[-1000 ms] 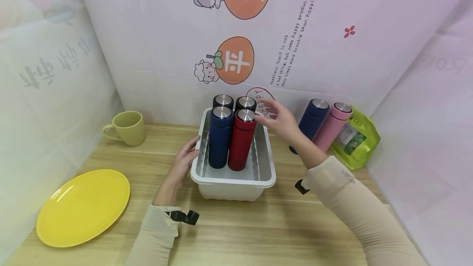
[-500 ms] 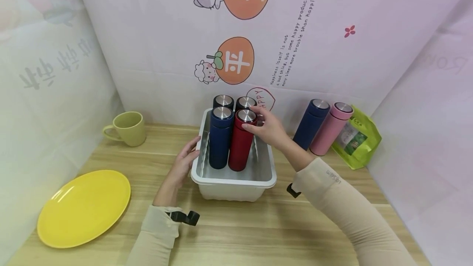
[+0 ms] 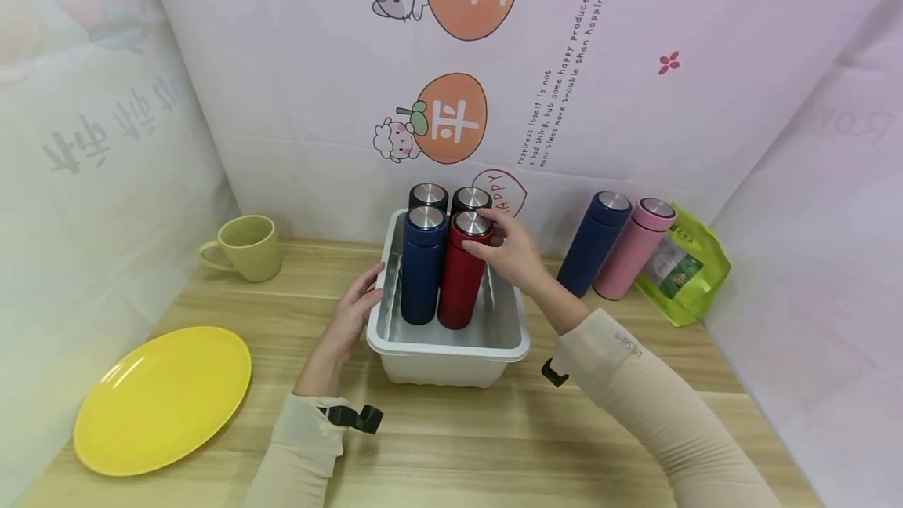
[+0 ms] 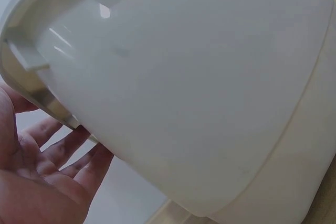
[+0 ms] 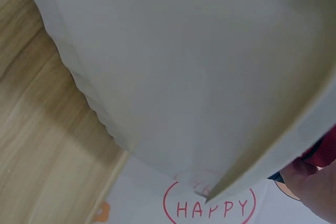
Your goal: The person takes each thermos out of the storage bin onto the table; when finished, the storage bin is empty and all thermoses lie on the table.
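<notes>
A white plastic bin (image 3: 447, 371) stands on the table with several thermos bottles upright in it. At the front are a blue thermos (image 3: 421, 281) and a red thermos (image 3: 460, 288); two dark ones with steel lids (image 3: 472, 197) stand behind, mostly hidden. My right hand (image 3: 515, 253) grips the red thermos near its top, thumb in front and fingers behind. In the right wrist view the bin wall covers most of that grip. Fairly straight fingers of my left hand (image 3: 349, 316) touch the bin's left side, just under the rim in the left wrist view.
To the right, a blue thermos (image 3: 594, 245) and a pink thermos (image 3: 633, 249) stand beside a green pouch (image 3: 687, 273). A yellow-green mug (image 3: 254, 249) is at the back left, and a yellow plate (image 3: 162, 402) lies at the front left. White printed sheets enclose the table.
My right hand has come left from beside the red thermos and taken hold of its top. My left hand stays at the bin. The head view has shifted slightly.
</notes>
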The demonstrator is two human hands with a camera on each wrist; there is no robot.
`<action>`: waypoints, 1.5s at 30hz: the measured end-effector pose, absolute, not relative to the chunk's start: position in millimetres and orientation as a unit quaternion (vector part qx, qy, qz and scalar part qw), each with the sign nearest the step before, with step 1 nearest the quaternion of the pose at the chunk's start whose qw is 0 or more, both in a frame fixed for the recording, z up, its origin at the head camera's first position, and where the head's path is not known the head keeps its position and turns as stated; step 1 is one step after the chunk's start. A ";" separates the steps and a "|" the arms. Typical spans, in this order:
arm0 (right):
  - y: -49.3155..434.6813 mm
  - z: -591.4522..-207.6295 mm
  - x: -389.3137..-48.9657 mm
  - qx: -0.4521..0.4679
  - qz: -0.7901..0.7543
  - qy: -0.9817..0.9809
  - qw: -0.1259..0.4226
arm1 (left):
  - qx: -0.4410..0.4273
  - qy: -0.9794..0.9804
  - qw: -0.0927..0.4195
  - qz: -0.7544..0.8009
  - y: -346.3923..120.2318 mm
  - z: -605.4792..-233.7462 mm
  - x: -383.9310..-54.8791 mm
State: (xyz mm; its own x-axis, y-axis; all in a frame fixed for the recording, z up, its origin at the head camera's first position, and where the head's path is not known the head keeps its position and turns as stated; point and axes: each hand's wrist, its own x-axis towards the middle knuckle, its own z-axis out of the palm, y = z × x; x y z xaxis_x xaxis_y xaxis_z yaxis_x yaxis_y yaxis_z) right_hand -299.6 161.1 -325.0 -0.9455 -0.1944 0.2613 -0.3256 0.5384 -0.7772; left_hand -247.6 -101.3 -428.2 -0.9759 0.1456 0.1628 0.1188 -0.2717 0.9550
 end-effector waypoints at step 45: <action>196.8 -190.7 -270.6 0.104 0.530 -0.820 0.191 | 0.117 0.604 0.019 0.788 -102.4 -429.8 -249.3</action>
